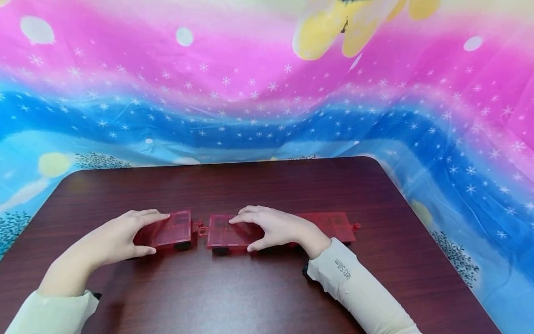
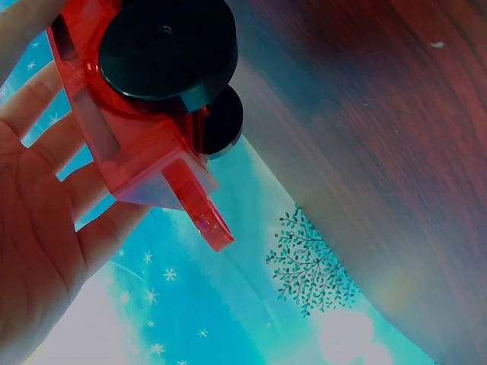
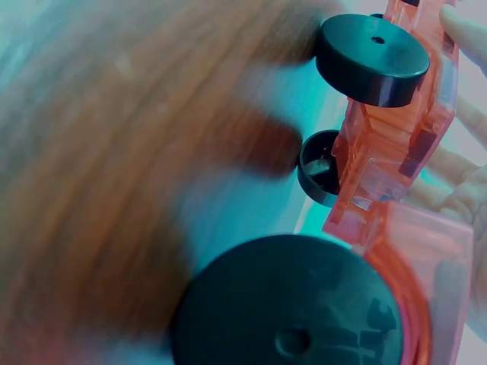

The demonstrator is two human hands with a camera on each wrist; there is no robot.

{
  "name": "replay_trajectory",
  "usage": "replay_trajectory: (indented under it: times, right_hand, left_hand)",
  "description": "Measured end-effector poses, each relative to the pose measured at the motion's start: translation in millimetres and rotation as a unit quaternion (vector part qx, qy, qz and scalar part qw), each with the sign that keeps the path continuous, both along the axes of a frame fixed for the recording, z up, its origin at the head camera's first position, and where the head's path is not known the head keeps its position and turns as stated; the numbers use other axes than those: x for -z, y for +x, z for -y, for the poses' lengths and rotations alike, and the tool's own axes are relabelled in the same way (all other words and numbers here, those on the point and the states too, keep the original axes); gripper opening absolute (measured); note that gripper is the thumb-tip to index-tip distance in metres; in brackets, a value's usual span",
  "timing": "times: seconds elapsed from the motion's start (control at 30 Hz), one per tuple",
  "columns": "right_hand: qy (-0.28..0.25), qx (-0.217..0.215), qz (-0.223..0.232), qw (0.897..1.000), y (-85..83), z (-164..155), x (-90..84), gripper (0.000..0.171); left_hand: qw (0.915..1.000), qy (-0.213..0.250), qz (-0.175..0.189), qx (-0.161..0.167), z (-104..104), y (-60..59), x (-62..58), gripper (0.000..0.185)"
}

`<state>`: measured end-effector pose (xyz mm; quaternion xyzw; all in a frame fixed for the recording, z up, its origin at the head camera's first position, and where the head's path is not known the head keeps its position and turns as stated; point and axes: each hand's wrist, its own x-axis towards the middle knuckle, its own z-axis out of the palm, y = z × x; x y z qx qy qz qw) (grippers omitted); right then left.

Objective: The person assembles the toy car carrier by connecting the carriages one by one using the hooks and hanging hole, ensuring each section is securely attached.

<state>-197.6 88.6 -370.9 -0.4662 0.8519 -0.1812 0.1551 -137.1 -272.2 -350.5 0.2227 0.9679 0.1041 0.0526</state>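
My left hand [image 1: 118, 234] grips a translucent red toy train car [image 1: 177, 227] from its left end, thumb at the near side and fingers over the far side. Its black wheel [image 2: 163, 53] and a red coupling tab [image 2: 199, 205] show large in the left wrist view. My right hand [image 1: 275, 227] spans a second red car [image 1: 221, 232], thumb at its near edge, fingertips on its top. Between these two cars, a ring [image 1: 202, 231] lies right beside a small peg [image 1: 199, 224]. A third red car [image 1: 327, 225] stands in line to the right, partly hidden behind my right wrist.
The cars are on a dark reddish-brown table [image 1: 208, 287] with rounded far corners. Close behind it hangs a pink and blue cloth [image 1: 250, 102] with snowflakes. Another peg [image 1: 356, 226] sticks out at the right end of the row.
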Motion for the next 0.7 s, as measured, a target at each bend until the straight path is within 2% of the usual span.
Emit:
replay_trajectory:
  times: [0.7]
  right_hand:
    - [0.002,0.003,0.003,1.000,0.2,1.5,-1.3,0.070]
  left_hand:
    - [0.9998,0.006,0.018,-0.003,-2.0,7.8,1.7,0.073]
